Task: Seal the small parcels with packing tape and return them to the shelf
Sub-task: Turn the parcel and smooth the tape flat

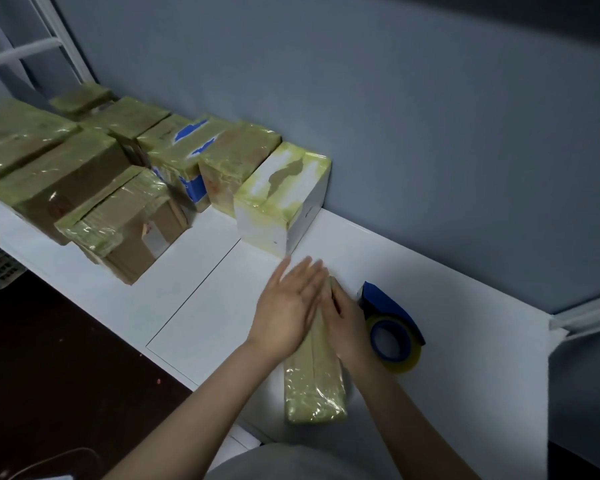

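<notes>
Shelf [205, 306], parcel [312, 386] at front edge between left hand [286, 313], right hand [349, 327]

Two hands show in the lower middle: one left hand [288, 317] and one right hand [347, 327]. One parcel [314, 389] lies under them. One tape dispenser [392, 306] sits just right of it, carrying one roll [404, 358]. At the upper left a group of wrapped boxes [66, 181] stands on the one counter [465, 341]. At least eight can be counted, among them one white box [281, 199] and one blue-patched box [187, 150]. The farthest overlap, so the total is unsure.
</notes>
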